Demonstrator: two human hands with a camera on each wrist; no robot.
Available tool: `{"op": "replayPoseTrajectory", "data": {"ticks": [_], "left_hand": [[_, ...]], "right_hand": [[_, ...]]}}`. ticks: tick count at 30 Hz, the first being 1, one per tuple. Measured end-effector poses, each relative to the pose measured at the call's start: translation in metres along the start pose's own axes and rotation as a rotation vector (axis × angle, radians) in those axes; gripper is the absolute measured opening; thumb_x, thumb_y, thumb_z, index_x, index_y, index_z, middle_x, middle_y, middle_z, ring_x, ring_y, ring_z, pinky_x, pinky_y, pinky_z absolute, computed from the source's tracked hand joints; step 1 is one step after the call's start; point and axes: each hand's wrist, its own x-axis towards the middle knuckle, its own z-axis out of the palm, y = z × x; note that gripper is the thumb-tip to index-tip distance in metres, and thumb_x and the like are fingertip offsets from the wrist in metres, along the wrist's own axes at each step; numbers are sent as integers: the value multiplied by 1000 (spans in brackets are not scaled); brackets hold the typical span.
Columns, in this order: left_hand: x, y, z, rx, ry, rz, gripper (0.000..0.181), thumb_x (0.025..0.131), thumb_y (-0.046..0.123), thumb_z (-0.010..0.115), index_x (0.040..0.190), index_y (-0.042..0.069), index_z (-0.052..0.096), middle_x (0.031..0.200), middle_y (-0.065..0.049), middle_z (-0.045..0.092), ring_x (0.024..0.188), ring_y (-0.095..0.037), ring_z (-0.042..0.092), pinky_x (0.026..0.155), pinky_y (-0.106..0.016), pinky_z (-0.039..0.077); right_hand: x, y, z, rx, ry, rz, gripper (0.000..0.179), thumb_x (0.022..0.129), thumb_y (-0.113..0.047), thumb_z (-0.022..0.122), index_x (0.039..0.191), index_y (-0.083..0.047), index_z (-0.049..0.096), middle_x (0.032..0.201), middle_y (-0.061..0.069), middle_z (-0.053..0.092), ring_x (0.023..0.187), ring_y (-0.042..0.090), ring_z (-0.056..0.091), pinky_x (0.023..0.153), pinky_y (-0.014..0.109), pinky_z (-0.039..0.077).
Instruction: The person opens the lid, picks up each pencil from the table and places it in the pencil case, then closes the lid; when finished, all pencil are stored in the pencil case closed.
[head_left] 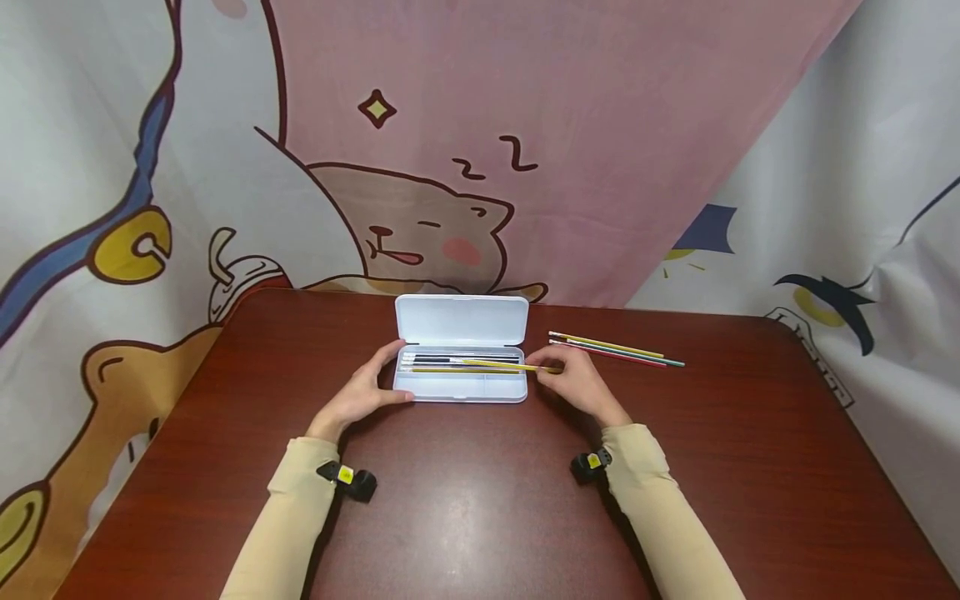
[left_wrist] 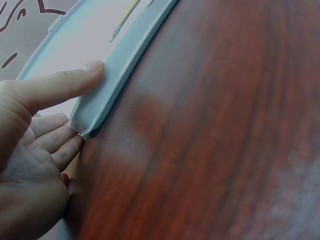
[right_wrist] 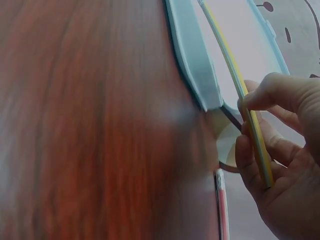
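Observation:
A white pencil case (head_left: 431, 387) lies on the table with its lid (head_left: 461, 320) raised at the back. Inside it are several pencils (head_left: 427, 370), some dark, at least one yellow. My left hand (head_left: 362, 392) grips the case's left end. In the left wrist view its thumb (left_wrist: 75, 85) lies over the case's front edge, fingers against the end. My right hand (head_left: 573, 377) pinches a yellow pencil (right_wrist: 227, 52) between thumb and fingers. This pencil slants over the case's right part, its far end above the pencils inside.
To the right of the case, several loose pencils (head_left: 622, 346), yellow, red and green among them, lie together behind the right hand. The brown wooden table (head_left: 465, 492) meets a cartoon-printed cloth (head_left: 600, 167) at its back edge.

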Motion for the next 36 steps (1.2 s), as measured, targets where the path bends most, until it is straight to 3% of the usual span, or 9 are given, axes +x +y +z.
{"op": "replayPoseTrajectory", "data": {"ticks": [6,16,36], "left_hand": [[2,-2,0,14,11,10,94,72,9,82,150,6,29,152,-20,30,139,-33,24,111,-54,14],[1,0,-1,4,-1,6,94,73,8,82,150,7,28,152,-19,30,140,-32,23,112,-52,13],[0,-1,1,-8,0,2,93,74,8,82,150,8,28,152,-18,30,139,-32,24,112,-53,13]], "right_hand": [[7,-5,9,21,1,14,18,83,3,68,99,-3,74,98,6,69,93,21,60,83,40,49],[16,-14,32,37,5,-38,20,82,6,64,97,-3,74,96,6,68,88,20,60,74,34,49],[33,-31,59,26,54,-101,15,82,4,69,93,-4,75,92,7,71,92,22,64,84,35,49]]}}
